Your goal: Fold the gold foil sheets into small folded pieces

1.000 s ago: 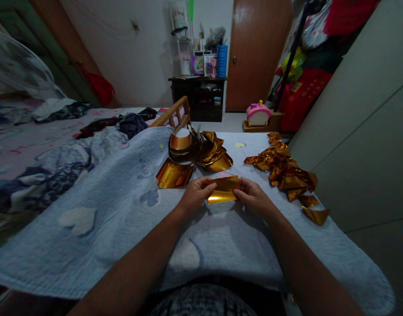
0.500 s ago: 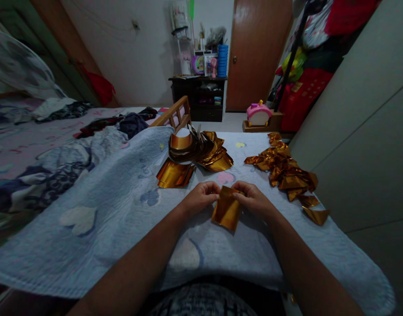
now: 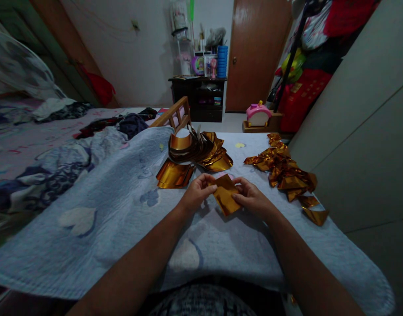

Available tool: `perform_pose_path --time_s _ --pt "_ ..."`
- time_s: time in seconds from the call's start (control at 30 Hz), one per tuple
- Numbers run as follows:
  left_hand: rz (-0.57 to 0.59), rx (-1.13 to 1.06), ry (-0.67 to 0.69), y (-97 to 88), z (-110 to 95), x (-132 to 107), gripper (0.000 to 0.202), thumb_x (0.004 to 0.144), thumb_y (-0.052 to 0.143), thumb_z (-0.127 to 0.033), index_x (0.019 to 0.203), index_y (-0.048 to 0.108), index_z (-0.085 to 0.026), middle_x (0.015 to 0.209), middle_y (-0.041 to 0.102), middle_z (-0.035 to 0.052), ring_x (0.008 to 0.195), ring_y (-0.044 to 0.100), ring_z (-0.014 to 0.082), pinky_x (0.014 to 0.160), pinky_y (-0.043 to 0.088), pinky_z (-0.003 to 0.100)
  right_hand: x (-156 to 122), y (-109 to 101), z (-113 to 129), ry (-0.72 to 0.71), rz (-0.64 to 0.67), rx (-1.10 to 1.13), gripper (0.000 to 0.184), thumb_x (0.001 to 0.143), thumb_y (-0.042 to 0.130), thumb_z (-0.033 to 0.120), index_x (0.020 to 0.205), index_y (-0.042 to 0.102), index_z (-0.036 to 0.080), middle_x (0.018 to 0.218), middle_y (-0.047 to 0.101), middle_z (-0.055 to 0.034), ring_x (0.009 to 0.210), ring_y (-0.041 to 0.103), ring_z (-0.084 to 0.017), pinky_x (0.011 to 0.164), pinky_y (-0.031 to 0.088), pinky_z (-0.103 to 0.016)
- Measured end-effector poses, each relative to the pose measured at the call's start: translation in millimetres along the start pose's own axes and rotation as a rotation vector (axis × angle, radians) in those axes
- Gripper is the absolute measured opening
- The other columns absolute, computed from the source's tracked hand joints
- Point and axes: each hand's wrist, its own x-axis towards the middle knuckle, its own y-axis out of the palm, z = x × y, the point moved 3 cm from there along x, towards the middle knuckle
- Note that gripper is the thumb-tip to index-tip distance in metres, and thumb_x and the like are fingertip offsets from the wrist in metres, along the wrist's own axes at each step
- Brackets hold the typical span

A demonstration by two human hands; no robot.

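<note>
Between my two hands is a sheet of gold foil paper (image 3: 226, 195), tilted so one corner points away from me. My left hand (image 3: 200, 191) pinches its left edge between thumb and fingers. On the right edge, my right hand (image 3: 249, 195) grips it the same way, thumb on top. Beyond my left hand lies a fanned stack of gold foil paper (image 3: 175, 173), with more curled sheets (image 3: 217, 160) behind it. A pile of folded gold foil pieces (image 3: 287, 171) stretches along the right side.
A light blue quilted cover (image 3: 122, 228) lies under everything. A wooden rail (image 3: 175, 113) stands at its far edge. To the left is a bed (image 3: 102, 116) with rumpled clothes. A pale cabinet (image 3: 362, 118) rises on the right. A pink toy (image 3: 258, 115) sits beyond.
The foil sheet has been lifted slightly away from me and turned, so its corner now points forward. Both hands still hold it; the piles are unchanged.
</note>
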Motion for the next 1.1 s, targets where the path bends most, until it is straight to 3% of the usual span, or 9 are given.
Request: perform_pose_path --time_s 0.2,0.33,0.47,0.7,0.93,1.0,1.1 --pt "0.108 -0.012 -0.013 2.6 6.1 -1.6 0.041 0.071 0.08 -0.034 0.101 0.057 -0.019 0.076 0.063 -0.0031 0.066 0.059 0.0109 0.063 0.044 0.022 0.0 1.8 0.4 -0.033 0.033 -0.119 0.035 0.073 0.075 0.03 0.101 0.054 0.023 0.08 0.064 0.0032 0.065 0.059 -0.012 0.058 0.043 -0.024" --pt "0.129 -0.043 -0.019 4.5 7.9 -4.1 0.044 0.074 0.075 -0.026 0.111 0.05 -0.025 0.08 0.063 -0.0052 0.066 0.062 0.0111 0.063 0.045 0.022 2.2 -5.1 -2.6 -0.043 -0.095 -0.208 0.034 0.075 0.072 0.031 0.103 0.053 0.023 0.066 0.054 0.0079 0.054 0.047 -0.01 0.051 0.034 -0.022" --pt "0.206 -0.059 -0.045 10.3 3.8 -7.4 0.035 0.076 0.073 -0.026 0.106 0.055 -0.024 0.093 0.067 -0.001 0.076 0.065 0.0129 0.068 0.048 0.023 3.7 -9.5 -2.9 -0.069 -0.183 -0.194 0.031 0.075 0.071 0.033 0.097 0.052 0.023 0.063 0.052 0.0083 0.052 0.046 -0.01 0.05 0.034 -0.023" --pt "0.166 -0.076 0.026 11.7 -3.9 -10.1 0.04 0.081 0.071 -0.028 0.118 0.054 -0.026 0.1 0.066 0.0 0.084 0.065 0.0137 0.075 0.049 0.024 4.6 -11.2 -1.0 -0.087 -0.254 -0.125 0.033 0.071 0.078 0.036 0.088 0.053 0.023 0.064 0.053 0.0072 0.053 0.047 -0.01 0.05 0.034 -0.022" --pt "0.146 -0.041 0.105 8.4 -3.9 -9.4 0.051 0.084 0.071 -0.035 0.129 0.046 -0.03 0.102 0.064 -0.0012 0.066 0.053 0.0073 0.058 0.038 0.018 5.6 -16.1 -3.4 -0.116 -0.29 -0.095 0.036 0.07 0.079 0.042 0.085 0.053 0.022 0.06 0.052 0.0075 0.049 0.047 -0.01 0.047 0.034 -0.023" --pt "0.178 0.018 0.112 7.2 -4.2 -10.3 0.042 0.085 0.07 -0.036 0.123 0.053 -0.028 0.095 0.063 -0.0017 0.065 0.051 0.0078 0.059 0.038 0.019 5.3 -16.9 -2.0 -0.116 -0.298 -0.112 0.035 0.07 0.079 0.042 0.084 0.053 0.022 0.059 0.052 0.0074 0.049 0.046 -0.01 0.047 0.033 -0.022" --pt "0.237 0.16 0.06 7.1 -3.2 -12.3 0.022 0.086 0.067 -0.036 0.101 0.068 -0.019 0.078 0.059 -0.001 0.065 0.049 0.0098 0.061 0.038 0.022 5.1 -16.4 -0.1 -0.112 -0.285 -0.126 0.035 0.069 0.079 0.041 0.083 0.052 0.023 0.059 0.051 0.0076 0.05 0.045 -0.01 0.048 0.032 -0.023"
